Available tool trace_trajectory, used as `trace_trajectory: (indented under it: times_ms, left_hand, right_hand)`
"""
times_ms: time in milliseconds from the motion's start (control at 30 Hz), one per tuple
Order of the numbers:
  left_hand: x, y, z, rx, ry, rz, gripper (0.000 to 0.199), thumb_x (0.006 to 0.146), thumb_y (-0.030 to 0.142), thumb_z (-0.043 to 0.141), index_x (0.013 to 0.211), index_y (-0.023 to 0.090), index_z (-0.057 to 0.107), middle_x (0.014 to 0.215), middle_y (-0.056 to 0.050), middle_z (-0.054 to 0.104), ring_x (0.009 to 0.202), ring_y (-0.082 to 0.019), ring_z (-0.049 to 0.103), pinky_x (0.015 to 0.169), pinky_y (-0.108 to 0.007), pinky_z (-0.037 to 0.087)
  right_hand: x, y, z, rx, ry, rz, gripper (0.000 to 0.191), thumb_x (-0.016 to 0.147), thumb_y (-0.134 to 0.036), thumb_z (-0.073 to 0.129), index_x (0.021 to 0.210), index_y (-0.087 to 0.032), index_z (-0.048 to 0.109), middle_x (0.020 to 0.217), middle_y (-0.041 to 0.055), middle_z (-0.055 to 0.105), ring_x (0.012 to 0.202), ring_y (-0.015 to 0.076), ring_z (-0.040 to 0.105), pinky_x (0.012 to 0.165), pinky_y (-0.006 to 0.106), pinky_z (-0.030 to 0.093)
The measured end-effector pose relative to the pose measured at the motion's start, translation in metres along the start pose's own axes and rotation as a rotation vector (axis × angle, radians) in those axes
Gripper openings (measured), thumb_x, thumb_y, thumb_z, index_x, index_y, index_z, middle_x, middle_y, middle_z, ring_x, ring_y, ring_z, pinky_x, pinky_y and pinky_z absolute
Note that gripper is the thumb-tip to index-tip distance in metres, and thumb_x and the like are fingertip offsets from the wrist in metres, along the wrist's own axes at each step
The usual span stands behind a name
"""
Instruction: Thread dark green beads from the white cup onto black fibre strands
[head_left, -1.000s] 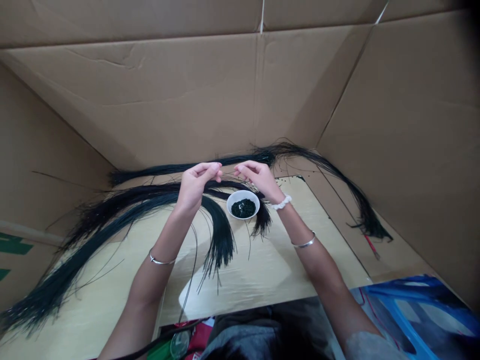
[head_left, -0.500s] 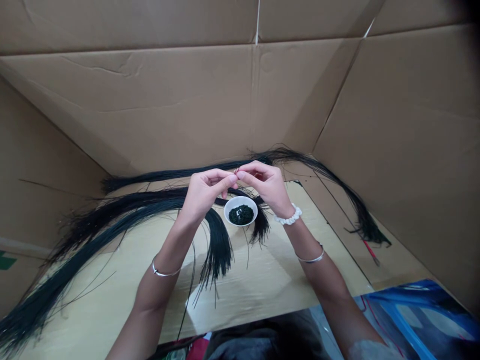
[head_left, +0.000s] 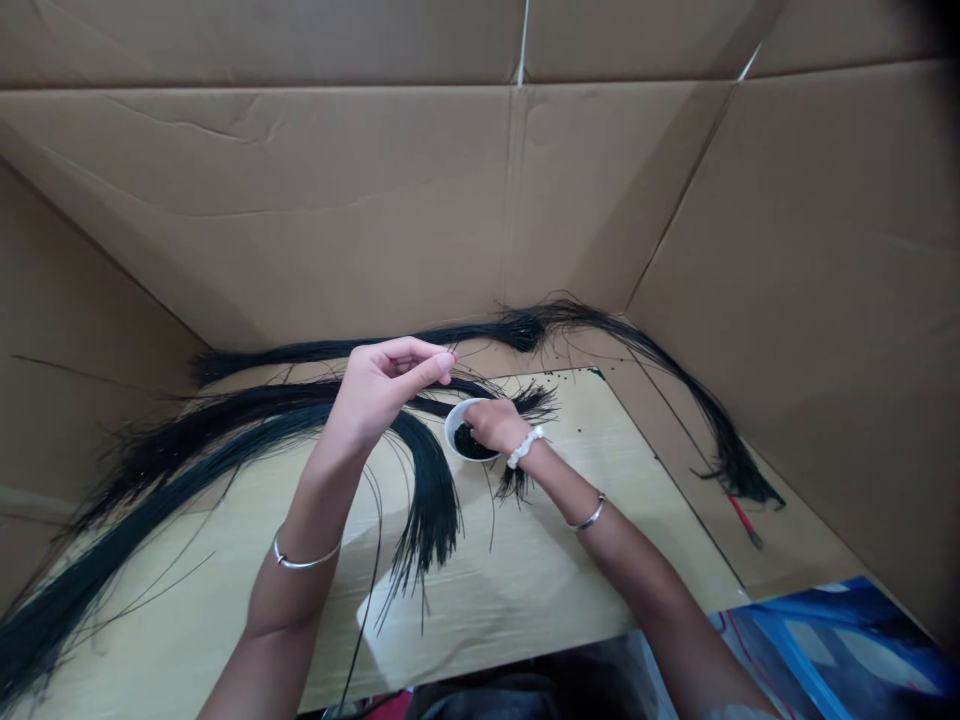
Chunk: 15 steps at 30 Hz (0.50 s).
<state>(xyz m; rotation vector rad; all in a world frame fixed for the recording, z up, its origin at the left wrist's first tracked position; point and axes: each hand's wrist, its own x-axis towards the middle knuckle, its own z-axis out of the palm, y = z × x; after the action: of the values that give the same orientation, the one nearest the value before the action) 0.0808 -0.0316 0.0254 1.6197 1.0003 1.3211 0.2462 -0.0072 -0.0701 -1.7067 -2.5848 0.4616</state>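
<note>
Right hand [head_left: 498, 427] is in the white bowl [head_left: 451, 424] on the counter [head_left: 525, 580], hiding some dark bits [head_left: 468, 443], so I can't tell its grip. Left hand [head_left: 381, 388] pinches its tips together, maybe on something tiny. The bowl likely sits close for easy reaching. Dark strands [head_left: 433, 490] crowd it; cardboard walls [head_left: 360, 200] block the back.

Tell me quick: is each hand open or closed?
Left hand: pinched closed; too small to tell if holding anything.
Right hand: at the white bowl, fingertips hidden; can't tell.
</note>
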Motion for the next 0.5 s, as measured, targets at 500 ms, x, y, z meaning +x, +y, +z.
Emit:
trace_trajectory:
  times_ms: [500]
  left_hand:
    - [-0.003, 0.008, -0.006, -0.026, -0.025, 0.006, 0.016, 0.077, 0.036, 0.083, 0.076, 0.020, 0.080, 0.063, -0.002, 0.067, 0.056, -0.012, 0.057, 0.059, -0.025, 0.048]
  right_hand:
    - [0.021, 0.011, 0.041, 0.042, 0.064, -0.038, 0.017, 0.096, -0.034, 0.064, 0.092, -0.018, 0.069, 0.097, 0.0039, 0.071, 0.090, 0.0160, 0.069, 0.083, 0.033, 0.057]
